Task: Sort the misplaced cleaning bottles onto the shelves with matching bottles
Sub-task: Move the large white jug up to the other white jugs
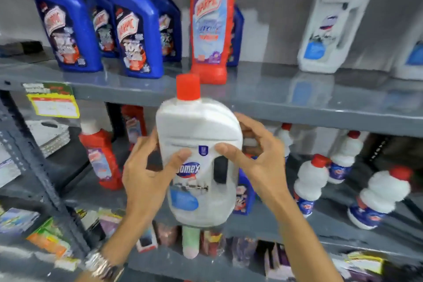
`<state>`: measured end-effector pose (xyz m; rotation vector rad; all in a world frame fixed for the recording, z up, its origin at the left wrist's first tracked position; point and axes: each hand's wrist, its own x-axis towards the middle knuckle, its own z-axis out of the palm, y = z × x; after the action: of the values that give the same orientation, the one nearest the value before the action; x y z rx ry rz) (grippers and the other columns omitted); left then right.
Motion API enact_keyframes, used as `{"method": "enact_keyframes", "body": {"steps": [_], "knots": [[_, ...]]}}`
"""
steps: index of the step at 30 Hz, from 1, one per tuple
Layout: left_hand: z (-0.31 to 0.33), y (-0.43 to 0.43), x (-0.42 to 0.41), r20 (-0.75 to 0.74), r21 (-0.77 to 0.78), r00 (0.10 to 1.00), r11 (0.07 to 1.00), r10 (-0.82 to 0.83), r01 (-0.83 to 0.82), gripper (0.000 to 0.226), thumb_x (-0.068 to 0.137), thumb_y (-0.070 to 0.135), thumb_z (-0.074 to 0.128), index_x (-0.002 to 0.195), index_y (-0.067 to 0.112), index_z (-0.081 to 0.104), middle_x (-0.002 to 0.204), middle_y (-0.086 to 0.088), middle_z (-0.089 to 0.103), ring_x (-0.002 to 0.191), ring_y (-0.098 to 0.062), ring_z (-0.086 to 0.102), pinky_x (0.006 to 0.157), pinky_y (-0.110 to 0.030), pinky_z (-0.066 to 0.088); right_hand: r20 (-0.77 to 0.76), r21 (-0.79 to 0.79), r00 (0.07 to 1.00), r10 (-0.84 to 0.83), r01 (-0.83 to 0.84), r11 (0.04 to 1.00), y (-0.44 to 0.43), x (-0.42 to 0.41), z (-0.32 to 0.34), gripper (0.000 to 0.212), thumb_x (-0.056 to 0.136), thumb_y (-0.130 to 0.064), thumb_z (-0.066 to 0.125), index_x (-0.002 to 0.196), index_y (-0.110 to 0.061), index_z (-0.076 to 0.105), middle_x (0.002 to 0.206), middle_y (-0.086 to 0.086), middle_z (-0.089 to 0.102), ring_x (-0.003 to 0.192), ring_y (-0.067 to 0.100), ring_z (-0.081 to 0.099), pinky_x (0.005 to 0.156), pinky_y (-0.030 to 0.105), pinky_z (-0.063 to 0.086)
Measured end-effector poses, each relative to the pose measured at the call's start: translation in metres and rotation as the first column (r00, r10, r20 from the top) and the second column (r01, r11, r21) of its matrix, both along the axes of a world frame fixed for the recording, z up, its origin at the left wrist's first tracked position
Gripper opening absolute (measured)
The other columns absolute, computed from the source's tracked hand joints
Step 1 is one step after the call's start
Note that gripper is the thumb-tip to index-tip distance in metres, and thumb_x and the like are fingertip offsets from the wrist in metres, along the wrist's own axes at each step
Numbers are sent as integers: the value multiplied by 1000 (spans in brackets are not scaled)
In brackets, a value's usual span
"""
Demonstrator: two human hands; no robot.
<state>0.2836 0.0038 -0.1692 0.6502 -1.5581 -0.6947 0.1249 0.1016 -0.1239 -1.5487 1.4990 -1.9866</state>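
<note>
Fingers point(183, 155) of the left hand point(146, 176) and right hand point(256, 158) clamp a white bottle point(201, 144) with a red cap point(188, 87), upright. It is held in front of the shelf edge point(320, 107); blue bottles point(135, 27), a red bottle point(211, 18) and a matching white bottle point(332, 25) stand on that shelf.

You hold a white bottle point(198, 167) with a red cap point(188, 86) in both hands, left hand point(146, 175) and right hand point(258, 162). Blue bottles point(135, 30), 1 red bottle point(210, 20) and another white bottle point(332, 23) stand on the top shelf point(251, 94).
</note>
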Motion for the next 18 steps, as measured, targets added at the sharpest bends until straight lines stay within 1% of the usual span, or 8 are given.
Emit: {"method": "enact_keyframes", "body": {"steps": [3,4,6,10,13,15,16,18], "knots": [[64,15,-26,-48,-78,997,995,-58,54,65,61,75,61,108,31,62,94,10,66,89,-22,63,82,-55,52,-54,-137,999,-3,-4,991,26,-21,60,43,66,-18,78,107,-26,66,92,-12,70,82,1,65,67,14,51],[86,19,-37,-56,-115,995,990,-86,79,65,62,75,61,109,29,63,98,4,68,90,-21,65,82,-54,52,-79,-172,997,-12,-1,985,33,-31,81,43,68,-17,77,109,-19,66,93,-9,70,82,1,64,69,13,50],[127,26,-65,-86,-182,986,975,-146,128,59,65,71,62,108,30,64,99,0,71,88,-18,66,82,-51,54,-118,-226,991,-61,34,974,47,-52,120,42,71,-16,74,111,-8,65,91,-3,69,80,5,63,71,17,49],[194,27,-133,-122,-248,965,949,-232,196,44,70,67,61,102,38,65,94,8,73,78,-7,64,76,-43,56,-117,-277,984,-138,101,956,57,-97,177,20,80,-10,69,100,-10,67,78,-7,70,72,7,66,62,20,52],[222,27,-189,-88,-203,974,961,-209,188,53,65,74,56,106,41,64,87,11,72,74,-6,64,66,-33,53,-104,-278,973,-206,170,945,60,-139,206,25,83,-9,66,107,-5,66,86,4,70,76,12,66,63,22,53],[228,25,-221,-65,-187,974,961,-218,202,49,67,73,56,104,41,63,73,19,67,67,5,62,55,-20,45,-98,-259,965,-243,211,942,60,-166,215,30,82,-6,65,111,-4,64,84,1,70,74,8,66,61,17,51],[228,25,-235,-52,-182,970,957,-238,225,46,69,70,57,103,41,62,69,22,64,66,7,61,51,-17,42,-101,-248,960,-263,231,941,60,-178,217,31,81,-5,65,113,-3,63,80,-2,70,70,4,66,57,14,49],[225,25,-262,-9,-164,964,952,-264,259,45,70,69,57,104,40,61,72,21,66,71,1,63,52,-23,43,-110,-220,948,-300,271,937,61,-203,216,34,82,-2,64,116,-1,59,80,-2,70,66,0,66,54,11,48]]}}
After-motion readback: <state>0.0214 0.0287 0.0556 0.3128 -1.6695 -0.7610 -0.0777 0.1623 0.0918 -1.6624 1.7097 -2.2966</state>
